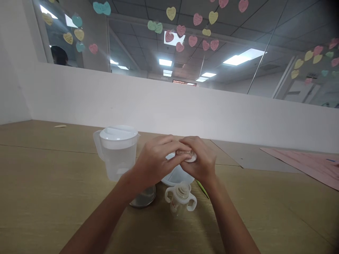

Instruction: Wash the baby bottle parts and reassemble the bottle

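Above a pale bowl [178, 176], my two hands meet over a small white round piece [191, 158] with a clear, shiny part on it. My left hand [159, 158] pinches the clear part between thumb and fingertips. Curled round the white piece from the other side is my right hand [201, 157]. What kind of piece it is, I cannot make out. Just below stands a clear baby bottle [178, 206] with two white side handles and a nipple on top. A round metal container [145, 197] is partly hidden behind my left forearm.
A lidded translucent water pitcher [119, 155] stands left of my left hand. A green slender object [202, 189] lies by my right wrist. Farther right are a grey mat [249, 158] and a pink cloth [304, 164]. A white wall [169, 109] with a mirror borders the table.
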Tool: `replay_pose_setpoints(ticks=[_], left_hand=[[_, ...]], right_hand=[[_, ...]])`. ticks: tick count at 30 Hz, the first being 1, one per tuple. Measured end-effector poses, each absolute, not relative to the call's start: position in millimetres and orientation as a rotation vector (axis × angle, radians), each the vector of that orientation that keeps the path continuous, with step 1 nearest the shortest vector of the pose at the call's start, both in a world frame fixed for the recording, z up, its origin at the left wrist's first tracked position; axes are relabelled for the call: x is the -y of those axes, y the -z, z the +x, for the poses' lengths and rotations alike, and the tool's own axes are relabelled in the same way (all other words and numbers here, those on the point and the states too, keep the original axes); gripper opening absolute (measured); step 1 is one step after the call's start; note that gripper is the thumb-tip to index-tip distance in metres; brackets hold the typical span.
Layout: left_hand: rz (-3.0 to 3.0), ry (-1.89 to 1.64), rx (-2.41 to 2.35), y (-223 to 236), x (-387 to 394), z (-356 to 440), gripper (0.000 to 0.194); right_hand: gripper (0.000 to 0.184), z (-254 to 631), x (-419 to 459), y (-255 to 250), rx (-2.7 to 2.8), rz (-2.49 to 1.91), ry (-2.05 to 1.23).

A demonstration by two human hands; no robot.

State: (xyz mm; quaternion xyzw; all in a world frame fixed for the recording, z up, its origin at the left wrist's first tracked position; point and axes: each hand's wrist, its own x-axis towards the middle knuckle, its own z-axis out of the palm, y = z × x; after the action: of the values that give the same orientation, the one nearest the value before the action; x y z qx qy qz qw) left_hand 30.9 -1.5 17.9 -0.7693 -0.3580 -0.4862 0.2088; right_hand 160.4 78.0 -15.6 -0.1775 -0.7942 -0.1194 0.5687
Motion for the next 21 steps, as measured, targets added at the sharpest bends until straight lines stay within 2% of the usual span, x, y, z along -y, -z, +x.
replay_pose_setpoints(ticks=[6,11,13,15,17,21], left_hand=[[-1.991,1.301,1.012,-11,-3,33,0.024],[-2.085,1.444,1.071,-11,-8,35,0.011],[-2.238,1.537,1.203,-13,-11,29,0.018],[-2.412,1.57,1.389,-13,-15,20,0.032],[-2.577,1.441,1.569,-11,-18,12,0.042],[-2.88,0.673,1.682,5,-18,14,0.056]], right_hand=[[0.019,159,-78,19,1.851,-0.409,0.356],[0.017,161,-84,18,1.8,-0.451,0.446],[0.015,163,-87,15,1.86,-0.571,0.433],[0.022,167,-89,10,1.928,-0.728,0.382],[0.03,172,-92,6,1.972,-0.866,0.321],[0.039,185,-96,0,2.039,-0.988,0.192]])
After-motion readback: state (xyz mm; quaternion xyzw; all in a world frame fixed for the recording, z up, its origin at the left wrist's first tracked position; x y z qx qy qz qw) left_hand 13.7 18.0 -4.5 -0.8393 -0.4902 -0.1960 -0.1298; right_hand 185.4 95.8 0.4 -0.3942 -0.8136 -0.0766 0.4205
